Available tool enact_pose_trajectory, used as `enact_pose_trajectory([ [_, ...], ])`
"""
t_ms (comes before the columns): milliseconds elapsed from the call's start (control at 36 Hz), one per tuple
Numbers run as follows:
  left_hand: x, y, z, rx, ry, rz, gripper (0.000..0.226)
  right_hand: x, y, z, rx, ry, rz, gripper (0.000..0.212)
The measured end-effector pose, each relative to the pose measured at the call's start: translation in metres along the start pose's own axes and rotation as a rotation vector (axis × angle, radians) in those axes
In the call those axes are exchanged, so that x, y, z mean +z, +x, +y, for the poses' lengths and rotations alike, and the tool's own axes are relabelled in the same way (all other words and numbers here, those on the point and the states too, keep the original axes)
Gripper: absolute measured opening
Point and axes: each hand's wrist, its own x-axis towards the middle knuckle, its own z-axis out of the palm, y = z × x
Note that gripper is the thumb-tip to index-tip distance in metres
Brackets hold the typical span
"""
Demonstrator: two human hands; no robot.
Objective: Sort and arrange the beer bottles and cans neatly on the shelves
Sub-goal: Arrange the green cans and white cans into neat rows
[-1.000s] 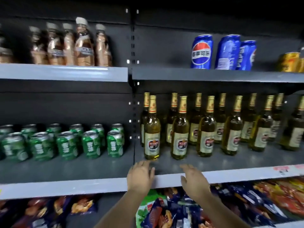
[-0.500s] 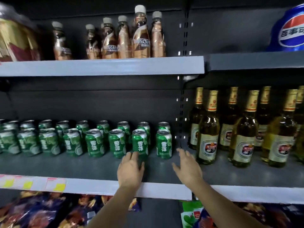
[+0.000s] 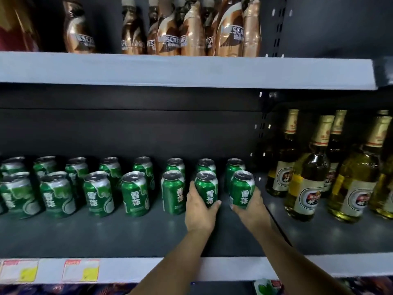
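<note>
Fingers of the left hand (image 3: 198, 211) wrap one green aluminium beer can (image 3: 206, 189); the right hand (image 3: 252, 206) clasps its neighbour at three o'clock (image 3: 242, 189), both on the grey metal shelf (image 3: 127, 233). Straightening the front row seems underway; next, aligning both cans evenly.

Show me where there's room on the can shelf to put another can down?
The bare strip of the middle shelf in front of the green cans, back to its white front edge, is free. So is the dark space above the can tops. It is crowded at the right end, where the left hand and right hand each hold a can beside the beer bottles.
</note>
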Motion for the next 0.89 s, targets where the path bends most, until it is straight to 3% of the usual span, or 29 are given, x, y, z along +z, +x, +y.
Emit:
enact_pose_trajectory([
  [167,0.002,0.007,-0.002,-0.057,0.077,0.018,0.076,0.003,0.000,0.004,-0.013,-0.037,0.023,0.072],
  [389,-0.003,0.003,-0.005,-0.002,0.044,0.032,0.077,0.002,-0.001,0.004,-0.022,-0.079,0.026,0.066],
  [556,-0.029,-0.012,0.000,0.179,0.128,0.282,0.049,0.000,-0.005,0.002,-0.057,-0.094,0.063,0.084],
  [694,-0.056,0.000,-0.016,0.231,0.203,0.463,0.055,0.000,-0.014,-0.008,-0.139,-0.103,0.239,0.078],
  [889,-0.081,0.030,-0.026,-0.027,0.097,0.076,0.097,0.011,-0.016,-0.034,-0.153,-0.102,0.424,0.069],
])
